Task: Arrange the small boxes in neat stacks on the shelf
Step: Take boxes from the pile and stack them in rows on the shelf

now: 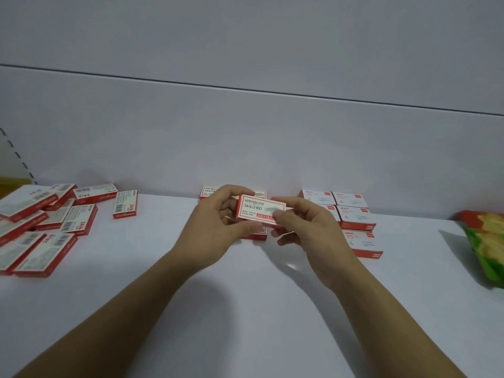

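Box (260, 211) in both hands (268, 225), loose boxes (46, 222) left

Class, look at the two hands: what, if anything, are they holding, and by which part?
One small red-and-white box, held between both hands: the left hand grips its left end, the right hand its right end.

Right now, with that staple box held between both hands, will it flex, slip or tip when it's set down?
The box looks stiff: its edges stay straight in the grip of the left hand and right hand. Probably dense for its size, being labelled staples. Flat and wide, it should sit steadily, though its smooth card may slide.
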Demonstrator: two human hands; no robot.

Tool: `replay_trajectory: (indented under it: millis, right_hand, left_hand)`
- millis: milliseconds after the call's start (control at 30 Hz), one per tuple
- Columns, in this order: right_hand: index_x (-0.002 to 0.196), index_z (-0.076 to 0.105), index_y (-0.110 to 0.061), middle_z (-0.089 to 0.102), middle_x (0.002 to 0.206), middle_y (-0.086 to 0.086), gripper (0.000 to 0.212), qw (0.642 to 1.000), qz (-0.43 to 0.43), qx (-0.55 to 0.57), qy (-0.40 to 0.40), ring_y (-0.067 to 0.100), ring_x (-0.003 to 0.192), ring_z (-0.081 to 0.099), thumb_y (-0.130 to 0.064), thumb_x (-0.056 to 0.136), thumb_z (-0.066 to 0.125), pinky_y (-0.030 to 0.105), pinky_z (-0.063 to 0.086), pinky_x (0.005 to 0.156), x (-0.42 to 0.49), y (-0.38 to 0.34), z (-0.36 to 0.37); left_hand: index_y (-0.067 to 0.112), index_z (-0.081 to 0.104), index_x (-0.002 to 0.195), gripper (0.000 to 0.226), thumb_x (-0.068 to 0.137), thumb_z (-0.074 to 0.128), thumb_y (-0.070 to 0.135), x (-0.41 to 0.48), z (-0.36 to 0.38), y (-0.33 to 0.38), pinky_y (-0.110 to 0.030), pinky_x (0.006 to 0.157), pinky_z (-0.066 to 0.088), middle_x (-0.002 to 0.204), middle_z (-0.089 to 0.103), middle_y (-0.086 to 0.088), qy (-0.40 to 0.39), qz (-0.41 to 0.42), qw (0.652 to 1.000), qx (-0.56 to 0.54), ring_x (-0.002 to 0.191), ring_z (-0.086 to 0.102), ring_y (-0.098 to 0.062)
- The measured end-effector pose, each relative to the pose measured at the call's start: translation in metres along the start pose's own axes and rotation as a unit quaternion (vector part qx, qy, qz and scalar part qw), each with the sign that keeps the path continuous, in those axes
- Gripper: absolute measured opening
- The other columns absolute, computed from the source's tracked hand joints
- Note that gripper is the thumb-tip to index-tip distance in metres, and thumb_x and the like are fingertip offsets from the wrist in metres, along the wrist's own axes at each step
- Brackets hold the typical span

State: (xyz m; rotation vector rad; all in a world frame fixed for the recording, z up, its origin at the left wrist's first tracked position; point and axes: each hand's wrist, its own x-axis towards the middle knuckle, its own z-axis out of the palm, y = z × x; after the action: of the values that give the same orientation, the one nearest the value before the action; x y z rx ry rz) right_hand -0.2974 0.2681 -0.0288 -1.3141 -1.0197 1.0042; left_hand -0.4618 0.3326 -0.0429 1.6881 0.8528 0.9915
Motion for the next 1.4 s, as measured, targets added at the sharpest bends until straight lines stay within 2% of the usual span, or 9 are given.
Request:
replay_trajectory:
  millis: [167,267,433,633,867,967,1133,1267,1400]
  right_hand:
    - [0.113,0.066,-0.014,0.075,0.088,0.005,0.026,1.000,-0.017,0.021,0.012,0.011,0.064,0.067,-0.003,0.089,0.062,0.027,0.057,0.065,0.000,0.001,0.002]
    - [0.115,0.066,-0.017,0.075,0.088,0.002,0.028,0.999,-0.022,0.024,0.025,0.009,0.065,0.066,-0.004,0.090,0.061,0.025,0.056,0.066,0.001,0.004,0.003]
    - [0.115,0.065,-0.018,0.075,0.086,0.002,0.028,0.999,-0.027,0.025,0.022,0.008,0.065,0.066,-0.004,0.091,0.060,0.023,0.056,0.066,0.001,0.004,0.005]
    - [0.115,0.064,-0.016,0.075,0.084,0.006,0.030,0.998,-0.034,0.041,0.025,0.008,0.064,0.067,-0.003,0.089,0.062,0.022,0.057,0.066,0.000,0.005,0.007]
    - [0.121,0.062,-0.020,0.074,0.092,0.010,0.034,0.998,-0.038,0.032,0.036,0.014,0.071,0.069,-0.005,0.089,0.062,0.025,0.059,0.070,0.003,0.011,0.012]
    - [0.125,0.061,-0.016,0.073,0.097,0.009,0.037,0.999,-0.032,0.004,0.041,0.020,0.082,0.071,-0.007,0.090,0.063,0.030,0.059,0.078,0.006,0.011,0.012]
    - [0.127,0.061,-0.015,0.073,0.098,0.008,0.038,0.998,-0.036,-0.035,0.037,0.022,0.084,0.071,-0.007,0.090,0.064,0.035,0.059,0.081,0.017,0.002,0.021]
    - [0.127,0.060,-0.015,0.075,0.090,0.002,0.038,0.998,-0.042,-0.056,0.008,0.016,0.077,0.071,-0.007,0.090,0.064,0.034,0.059,0.081,0.030,-0.007,0.038]
    - [0.124,0.061,-0.019,0.074,0.090,-0.005,0.034,0.994,-0.031,-0.106,0.010,0.013,0.079,0.070,-0.012,0.091,0.064,0.032,0.057,0.082,0.042,-0.013,0.056]
  left_hand:
    - [0.033,0.060,0.106,0.047,0.072,0.079,0.006,0.000,-0.001,0.001,-0.019,0.070,0.056,0.093,0.071,0.019,0.016,0.008,1.000,0.024,0.088,0.067,0.002]
    - [0.030,0.057,0.121,0.055,0.076,0.075,0.005,0.000,0.000,0.002,-0.014,0.074,0.054,0.099,0.067,0.021,0.019,0.007,0.999,0.035,0.089,0.066,0.005]
    - [0.032,0.046,0.139,0.068,0.080,0.072,0.009,0.000,0.001,0.001,-0.027,0.091,0.054,0.109,0.066,0.020,0.014,-0.009,0.999,0.028,0.100,0.065,-0.001]
    - [0.039,0.025,0.146,0.068,0.091,0.061,0.019,0.000,0.002,0.000,-0.021,0.096,0.047,0.122,0.053,0.021,-0.017,0.003,0.993,0.115,0.111,0.056,-0.005]
    - [0.038,0.002,0.150,0.066,0.098,0.042,0.034,0.001,0.002,-0.010,-0.038,0.110,0.038,0.148,0.036,0.011,-0.048,-0.016,0.982,0.182,0.131,0.042,-0.012]
    - [0.036,0.012,0.151,0.063,0.098,0.046,0.033,0.004,-0.004,-0.008,-0.030,0.105,0.042,0.144,0.042,0.013,-0.047,-0.015,0.977,0.208,0.124,0.048,-0.009]
    - [0.035,0.040,0.134,0.047,0.092,0.060,0.032,0.012,-0.029,0.009,-0.016,0.075,0.050,0.106,0.058,0.014,-0.033,0.044,0.948,0.314,0.085,0.061,-0.006]
    - [0.030,0.056,0.122,0.039,0.085,0.069,0.031,0.025,-0.060,0.011,-0.019,0.080,0.045,0.106,0.053,0.009,-0.012,0.088,0.919,0.383,0.091,0.054,-0.005]
    - [0.029,0.058,0.122,0.038,0.086,0.068,0.033,0.033,-0.086,-0.006,-0.019,0.079,0.044,0.104,0.051,0.011,-0.005,0.063,0.914,0.401,0.085,0.051,0.003]
